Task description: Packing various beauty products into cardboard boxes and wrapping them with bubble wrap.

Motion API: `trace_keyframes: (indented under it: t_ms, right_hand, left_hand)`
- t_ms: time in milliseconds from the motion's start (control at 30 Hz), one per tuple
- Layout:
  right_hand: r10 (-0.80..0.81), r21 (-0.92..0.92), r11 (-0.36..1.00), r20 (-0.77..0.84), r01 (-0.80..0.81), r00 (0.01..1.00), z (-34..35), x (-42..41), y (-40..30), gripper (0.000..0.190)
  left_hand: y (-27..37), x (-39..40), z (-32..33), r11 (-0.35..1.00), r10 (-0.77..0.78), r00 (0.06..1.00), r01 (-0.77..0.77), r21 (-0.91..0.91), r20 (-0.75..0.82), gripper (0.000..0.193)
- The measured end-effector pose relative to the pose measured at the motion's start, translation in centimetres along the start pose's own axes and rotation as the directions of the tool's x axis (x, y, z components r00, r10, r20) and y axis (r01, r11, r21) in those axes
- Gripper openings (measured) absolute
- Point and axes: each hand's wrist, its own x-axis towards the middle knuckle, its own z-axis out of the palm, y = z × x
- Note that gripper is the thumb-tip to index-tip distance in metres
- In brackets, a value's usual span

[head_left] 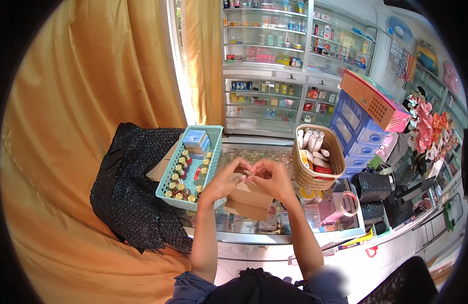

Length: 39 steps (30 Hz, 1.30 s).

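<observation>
A small brown cardboard box with a flap towards me stands on the glass display counter. Over its far top edge, my left hand and my right hand meet, fingers bent and fingertips close together. Whether something small is between the fingertips cannot be told. Left of my left hand, a mint-green plastic basket holds several nail polish bottles with gold caps and small blue-and-white boxes. On the right stands a tan woven plastic basket with white tubes and small boxes.
Black sequined fabric lies at the left by a gold curtain. A pink roll of tape is at the counter's right, near blue plastic drawers topped by a cardboard box. Glass shelves stand behind.
</observation>
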Motion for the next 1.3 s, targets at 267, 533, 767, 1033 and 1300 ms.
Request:
trace_keyframes:
  t_ms: [267,533,767,1033,1300]
  right_hand:
    - [-0.001,-0.094,0.996,-0.053,-0.004,0.999,0.4,-0.1,-0.6,0.015]
    - [-0.030,-0.130,0.991,-0.061,0.022,0.998,0.5,-0.1,-1.2,0.020]
    - [-0.025,-0.076,0.997,-0.094,0.018,0.995,0.5,0.0,-0.5,0.022]
    - [-0.014,-0.093,0.996,-0.211,-0.006,0.977,1.2,0.3,0.6,0.020]
    - [-0.007,-0.127,0.991,-0.283,-0.030,0.959,1.5,0.4,0.9,0.019]
  left_hand:
    - [-0.3,0.1,-0.2,0.996,-0.089,0.995,0.089,-0.017,-0.041,0.028]
    - [-0.1,-0.2,-0.1,0.995,-0.070,0.997,0.069,-0.078,-0.015,0.044]
    - [-0.1,0.0,-0.3,0.999,-0.031,1.000,0.031,-0.019,0.003,0.043]
    - [-0.3,0.0,-0.1,0.999,-0.044,0.998,0.043,-0.027,-0.041,0.044]
    - [2.0,0.2,0.7,0.948,-0.245,0.969,0.236,-0.212,-0.019,0.048]
